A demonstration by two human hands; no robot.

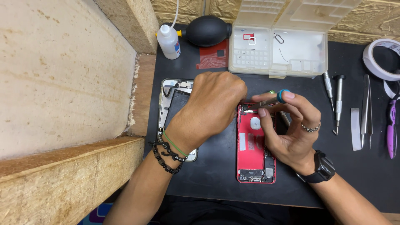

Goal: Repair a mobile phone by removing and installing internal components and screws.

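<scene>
Right hand [291, 125] pinches a slim screwdriver [266, 101] over the opened red phone [255, 146]; left hand [214, 102], curled shut, hides the phone's far-left corner; clear plastic parts box [277, 52] beyond.

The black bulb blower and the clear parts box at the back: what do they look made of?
Bulb blower: probably rubber; matte black, soft rounded form, dull sheen. Parts box: seemingly rigid translucent plastic; moulded compartments and a hinged lid through which the wall shows.

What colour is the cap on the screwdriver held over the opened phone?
Blue: the slim grey metal screwdriver has a blue round cap, clearest in the head view, above the red opened phone shell.
</scene>
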